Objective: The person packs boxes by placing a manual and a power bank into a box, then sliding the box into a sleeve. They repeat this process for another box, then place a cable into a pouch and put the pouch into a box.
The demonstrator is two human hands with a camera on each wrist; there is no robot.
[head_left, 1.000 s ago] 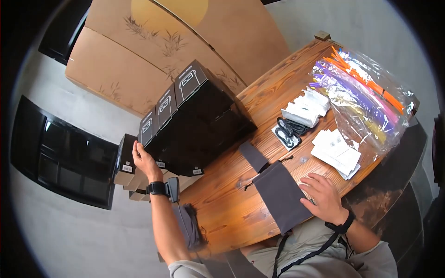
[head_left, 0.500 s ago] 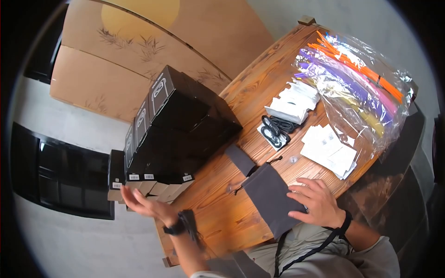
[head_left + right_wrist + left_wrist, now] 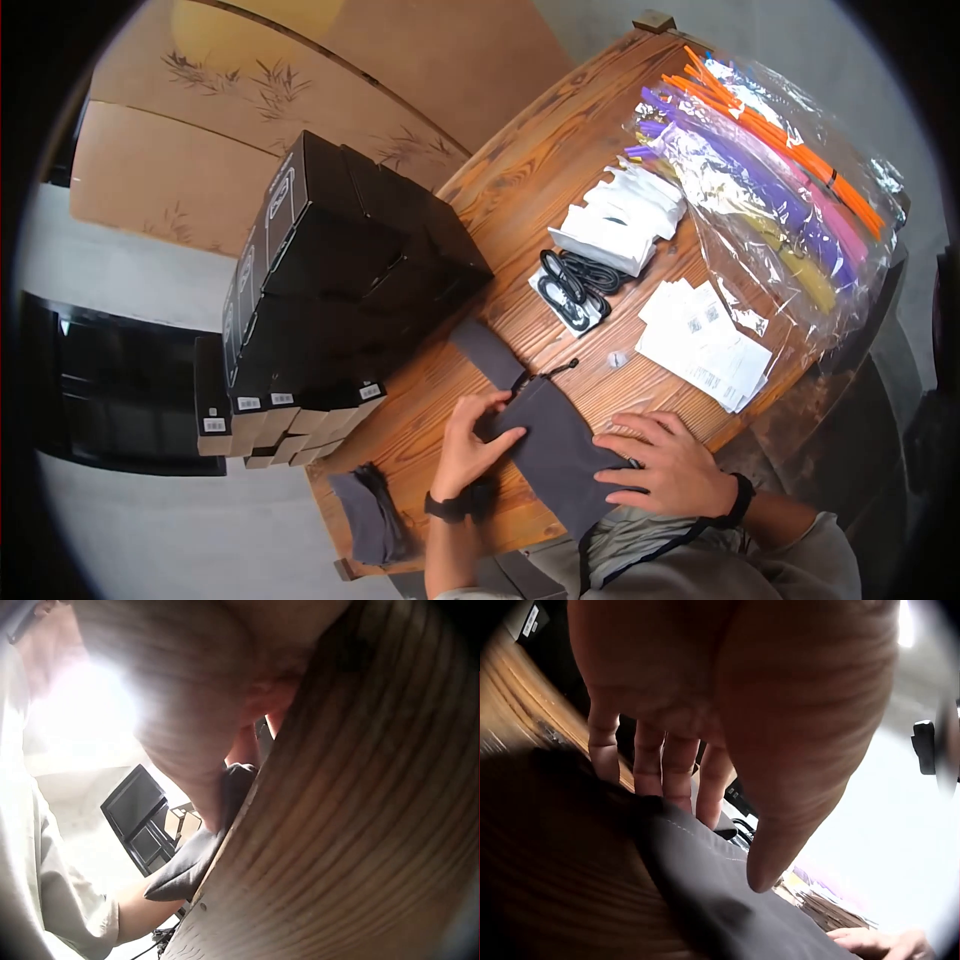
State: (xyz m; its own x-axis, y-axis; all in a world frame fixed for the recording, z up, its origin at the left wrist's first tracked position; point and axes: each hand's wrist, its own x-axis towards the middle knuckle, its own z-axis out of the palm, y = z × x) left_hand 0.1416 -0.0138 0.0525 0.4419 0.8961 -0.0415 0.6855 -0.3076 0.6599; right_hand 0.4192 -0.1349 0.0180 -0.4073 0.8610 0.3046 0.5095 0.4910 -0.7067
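Note:
A dark grey drawstring pouch [image 3: 556, 450] lies flat by the table's near edge. My left hand [image 3: 473, 445] touches its left side near the drawstring, fingers extended and thumb apart over the cloth. In the left wrist view the left fingertips meet the edge of the pouch [image 3: 712, 877]. Spread across the pouch's right side, my right hand [image 3: 665, 468] rests with relaxed fingers. The right wrist view has the right thumb against the pouch [image 3: 191, 862]; its other fingers are partly hidden. A narrow grey cloth piece [image 3: 486, 352] adjoins the pouch's top.
Black boxes [image 3: 350, 270] stand stacked at the left. Black cables [image 3: 575, 285], white packets [image 3: 622, 220] and white cards [image 3: 705, 345] lie beyond the pouch. Clear bags of coloured strips [image 3: 770, 190] are at the right. Another grey pouch [image 3: 372, 515] lies at the near left corner.
My left hand has come away from the black boxes and moved right to the pouch. My right hand has stayed on the pouch. The head view has shifted.

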